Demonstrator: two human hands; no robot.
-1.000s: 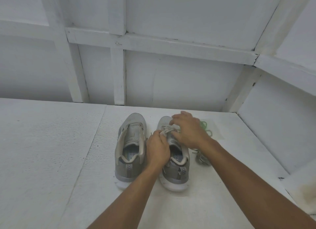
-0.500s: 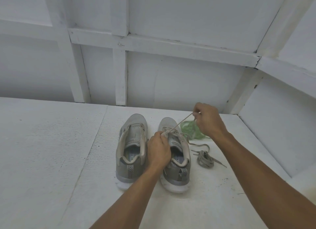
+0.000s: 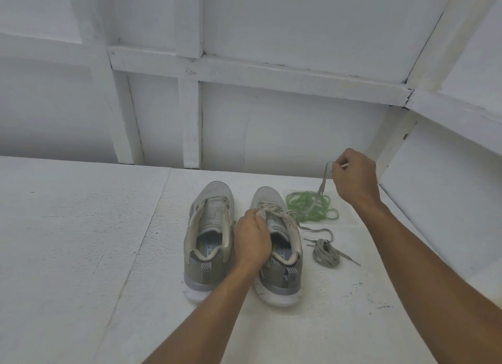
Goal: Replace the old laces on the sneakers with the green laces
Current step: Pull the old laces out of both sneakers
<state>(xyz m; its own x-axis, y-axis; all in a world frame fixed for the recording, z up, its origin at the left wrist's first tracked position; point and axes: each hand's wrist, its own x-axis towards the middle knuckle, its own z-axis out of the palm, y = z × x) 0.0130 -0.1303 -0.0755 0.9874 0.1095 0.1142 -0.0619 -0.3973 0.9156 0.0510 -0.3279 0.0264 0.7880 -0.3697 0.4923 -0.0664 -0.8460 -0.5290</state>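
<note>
Two grey sneakers stand side by side on the white surface, toes pointing away. The left sneaker [image 3: 210, 227] has no lace. My left hand [image 3: 252, 238] grips the tongue and upper of the right sneaker [image 3: 282, 255], which still carries a loosened grey lace. My right hand [image 3: 353, 176] is raised to the right and pinches the end of that old grey lace [image 3: 324, 177], which hangs down slack over the green laces [image 3: 312, 206] lying in a loose pile right of the shoe. A removed grey lace [image 3: 326, 253] lies coiled nearer to me.
The white foam surface [image 3: 81, 255] stretches wide to the left and front. A white panelled wall [image 3: 271, 119] rises behind the shoes, and an angled white wall [image 3: 448, 200] closes in at the right, just beyond my right hand.
My right hand has drawn the grey lace up and away to the right, from over the shoe to beyond the green laces. My left hand stays on the right sneaker.
</note>
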